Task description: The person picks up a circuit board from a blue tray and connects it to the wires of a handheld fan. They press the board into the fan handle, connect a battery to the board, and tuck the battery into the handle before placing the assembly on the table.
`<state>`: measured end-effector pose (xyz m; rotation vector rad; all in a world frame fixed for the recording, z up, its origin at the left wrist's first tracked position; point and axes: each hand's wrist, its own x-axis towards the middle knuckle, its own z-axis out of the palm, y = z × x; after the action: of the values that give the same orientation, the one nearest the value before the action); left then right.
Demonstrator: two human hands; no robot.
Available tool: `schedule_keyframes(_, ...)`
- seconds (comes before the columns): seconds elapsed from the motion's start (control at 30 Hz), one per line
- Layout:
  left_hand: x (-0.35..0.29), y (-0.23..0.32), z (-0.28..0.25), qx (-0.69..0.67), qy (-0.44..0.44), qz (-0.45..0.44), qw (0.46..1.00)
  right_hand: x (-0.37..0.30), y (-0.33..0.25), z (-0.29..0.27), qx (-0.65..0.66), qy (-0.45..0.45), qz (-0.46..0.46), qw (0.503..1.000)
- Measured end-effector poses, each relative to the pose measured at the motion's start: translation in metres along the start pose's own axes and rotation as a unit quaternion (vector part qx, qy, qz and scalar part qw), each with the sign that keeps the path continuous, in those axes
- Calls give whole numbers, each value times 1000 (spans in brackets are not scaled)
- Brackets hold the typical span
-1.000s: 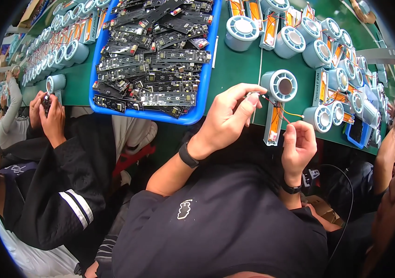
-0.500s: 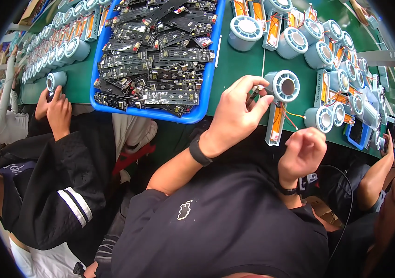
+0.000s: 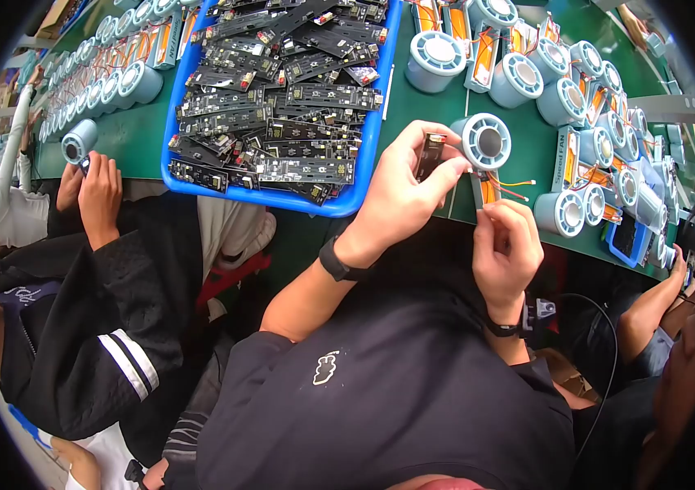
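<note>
green table [image 3: 413, 110]: left fingers [image 3: 446, 173] hold one board [image 3: 430, 157] beside one fan [image 3: 488, 144].

Both hands up ahead of the body, each bent into a pinch, wrists raised and apart.
From the view's centre, the left forearm [image 3: 302, 298] starts near 7 o'clock and slants toward 1 or 2, its wrist [image 3: 357, 247] nearly straight; the left hand [image 3: 414, 173] sits between 1 and 2, thumb side up, index finger [image 3: 421, 128] arched toward 3, thumb [image 3: 450, 174] stretched toward 2, a grip kept between them. The right hand [image 3: 509, 249] is at 3 o'clock, the left lying toward its 10; its fingers curl loosely, index finger and thumb drawn close, while the right forearm [image 3: 513, 352] rises steeply toward 12.
</note>
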<state>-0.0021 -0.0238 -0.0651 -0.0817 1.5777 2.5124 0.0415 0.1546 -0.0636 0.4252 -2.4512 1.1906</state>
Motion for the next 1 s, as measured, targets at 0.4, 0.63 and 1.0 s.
schedule_keyframes(0.4, -3, -13, 14, 93, 37, 61, 993, 0, 1, -19, 85, -69, 88, 990)
schedule_keyframes(0.63, 0, -10, 9, 120, 44, 74, 989, 15, -9, -12, -5, -59, 105, 993)
schedule_keyframes(1.0, -7, -15, 10, 66, -48, 68, 994, 31, -5, 3, -44, -56, 46, 996)
